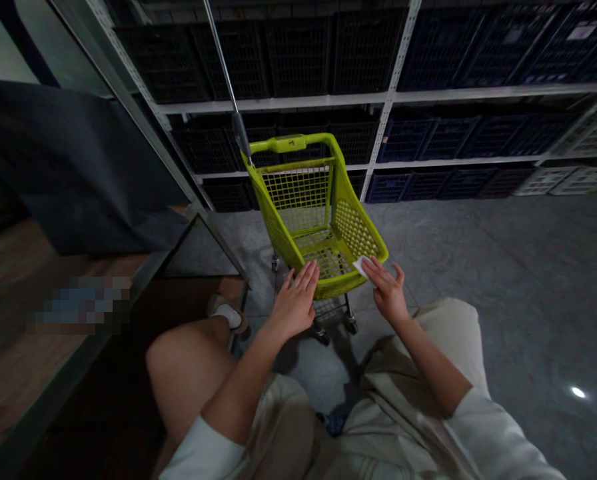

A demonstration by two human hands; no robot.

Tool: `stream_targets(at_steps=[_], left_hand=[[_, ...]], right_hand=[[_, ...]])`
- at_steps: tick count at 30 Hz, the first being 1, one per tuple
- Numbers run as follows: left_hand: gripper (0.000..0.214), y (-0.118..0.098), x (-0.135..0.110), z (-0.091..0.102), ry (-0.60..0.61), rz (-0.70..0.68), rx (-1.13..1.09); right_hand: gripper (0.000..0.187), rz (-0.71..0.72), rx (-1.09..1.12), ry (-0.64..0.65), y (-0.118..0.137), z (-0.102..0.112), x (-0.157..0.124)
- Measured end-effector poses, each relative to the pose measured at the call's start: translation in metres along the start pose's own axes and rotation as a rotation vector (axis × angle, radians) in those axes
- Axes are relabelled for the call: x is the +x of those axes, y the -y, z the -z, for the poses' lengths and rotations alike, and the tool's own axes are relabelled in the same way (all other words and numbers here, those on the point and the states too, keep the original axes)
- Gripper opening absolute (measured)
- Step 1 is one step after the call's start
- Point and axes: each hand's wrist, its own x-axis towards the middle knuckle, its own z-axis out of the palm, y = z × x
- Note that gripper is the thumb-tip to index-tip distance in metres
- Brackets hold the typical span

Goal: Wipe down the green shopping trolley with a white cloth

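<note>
A small yellow-green shopping cart (pixel 273 230) stands on its wheels between my knees, its handle at the far side and its basket bare inside. My left hand (pixel 294 303) lies on the near left corner of the rim, fingers stretched out and holding nothing. At the near right corner, my right hand (pixel 389 291) presses a small white wipe (pixel 361 265) against the rim, mostly under the fingertips. A thin metal pole (pixel 222 63) rises from the left end of the cart's handle.
Behind the cart, a white metal shelf (pixel 386 127) holds rows of black crates (pixel 298 57) and blue crates (pixel 443 50). On the left are a wooden-topped bench (pixel 8 313) and a dark cloth (pixel 103 173). Grey concrete floor (pixel 518 280) extends to the right.
</note>
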Motion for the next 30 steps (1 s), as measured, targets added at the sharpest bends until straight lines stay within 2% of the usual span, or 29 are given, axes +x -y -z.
stream_targets(at_steps=[3, 5, 7, 9, 14, 16, 18, 21, 24, 28, 30], left_hand=[[0.089, 0.000, 0.002, -0.003, -0.005, -0.001, -0.014], [0.091, 0.000, 0.002, -0.006, -0.022, -0.008, -0.023], [0.093, -0.001, 0.003, -0.009, -0.042, -0.015, -0.030], [0.095, -0.001, 0.002, -0.011, -0.063, -0.020, -0.033], [0.094, -0.003, 0.002, -0.014, -0.102, -0.022, -0.033], [0.091, -0.004, 0.002, -0.013, -0.105, -0.011, -0.032], [0.089, -0.004, 0.002, -0.013, -0.107, -0.005, -0.029], [0.091, -0.005, 0.001, -0.012, -0.107, -0.006, -0.027], [0.093, -0.005, 0.001, -0.012, -0.101, -0.013, -0.019], [0.094, -0.005, 0.001, -0.012, -0.086, -0.007, -0.016], [0.095, -0.005, 0.002, -0.012, -0.081, -0.003, -0.024]], right_hand=[[0.073, -0.087, -0.043, -0.065, -0.026, 0.002, 0.002], [0.073, -0.149, -0.069, -0.104, -0.024, -0.002, 0.002], [0.073, -0.210, -0.093, -0.140, -0.008, -0.008, 0.001], [0.075, -0.236, -0.102, -0.140, 0.020, -0.016, 0.000], [0.077, -0.140, -0.018, -0.022, 0.094, -0.032, 0.008], [0.075, -0.105, 0.026, 0.016, 0.112, -0.035, 0.013], [0.075, -0.068, 0.059, 0.039, 0.118, -0.035, 0.016], [0.078, 0.050, 0.079, 0.078, 0.103, -0.029, 0.013], [0.080, 0.143, 0.045, 0.092, 0.064, -0.016, 0.006], [0.077, 0.082, -0.048, 0.000, 0.000, 0.002, 0.003], [0.076, 0.021, -0.092, -0.046, -0.025, 0.008, 0.004]])
